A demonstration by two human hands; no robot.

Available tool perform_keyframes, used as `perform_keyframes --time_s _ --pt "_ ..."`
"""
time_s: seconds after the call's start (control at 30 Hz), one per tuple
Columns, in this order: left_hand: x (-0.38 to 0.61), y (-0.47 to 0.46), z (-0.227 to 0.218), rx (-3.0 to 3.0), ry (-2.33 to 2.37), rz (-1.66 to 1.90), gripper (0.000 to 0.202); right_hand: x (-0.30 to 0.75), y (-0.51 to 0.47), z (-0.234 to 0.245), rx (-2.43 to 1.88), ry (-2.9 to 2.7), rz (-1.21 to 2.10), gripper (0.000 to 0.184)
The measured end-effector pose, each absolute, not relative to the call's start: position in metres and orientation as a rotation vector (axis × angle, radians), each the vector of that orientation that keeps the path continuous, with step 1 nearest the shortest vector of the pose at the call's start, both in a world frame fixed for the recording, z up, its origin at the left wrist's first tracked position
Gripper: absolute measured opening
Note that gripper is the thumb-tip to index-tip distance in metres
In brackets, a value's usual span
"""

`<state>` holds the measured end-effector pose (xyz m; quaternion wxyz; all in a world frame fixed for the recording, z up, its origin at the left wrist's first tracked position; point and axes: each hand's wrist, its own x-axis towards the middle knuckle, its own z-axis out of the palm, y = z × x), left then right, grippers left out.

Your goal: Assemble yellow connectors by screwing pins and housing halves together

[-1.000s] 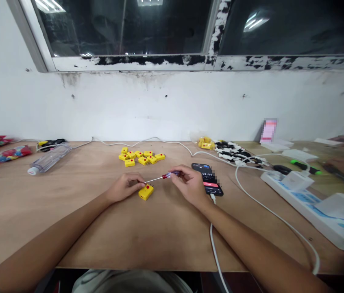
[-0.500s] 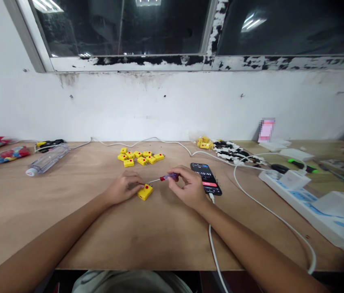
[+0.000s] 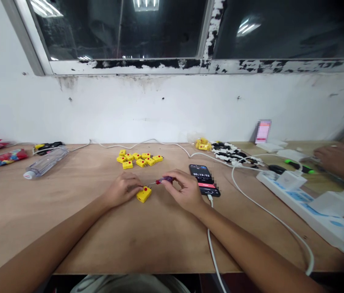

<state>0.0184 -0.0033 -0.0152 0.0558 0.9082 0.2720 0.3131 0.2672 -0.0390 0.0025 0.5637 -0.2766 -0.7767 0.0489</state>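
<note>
Plywood bench (image 3: 147, 244) spreads beneath me, a loose cluster of yellow connectors (image 3: 138, 159) ahead and a phone (image 3: 204, 179) just right of my hands. My left hand (image 3: 121, 189) clamps one yellow plug connector (image 3: 144, 194) against the bench. My right hand (image 3: 184, 191) pinches a small red-handled screwdriver (image 3: 164, 180), its thin tip at the connector's near end.

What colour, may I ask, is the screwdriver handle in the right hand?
The plastic screwdriver handle is purple and red, clearest in the head view.
</note>
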Motion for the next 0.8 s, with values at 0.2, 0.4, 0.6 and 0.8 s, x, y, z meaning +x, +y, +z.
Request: perform_keyframes --time_s 0.2,0.4,0.6,0.8 --pt "0.0191 -0.0025 -0.017 2.735 0.843 0.962 0.019 0.2667 -0.0423 0.0008 -0.558 -1.87 0.094 0.021" --pt "0.0195 -0.0042 -0.0152 2.726 0.849 0.964 0.02 0.2674 -0.0441 -0.0009 -0.522 -1.889 0.058 0.022" --pt "0.0191 -0.0044 -0.0146 2.77 0.819 0.987 0.022 0.2683 -0.0425 0.0005 -0.534 -1.901 0.093 0.023" --pt "0.0203 -0.0064 -0.0163 2.728 0.761 1.006 0.02 0.2669 -0.0425 0.0014 -0.574 -1.87 0.146 0.027"
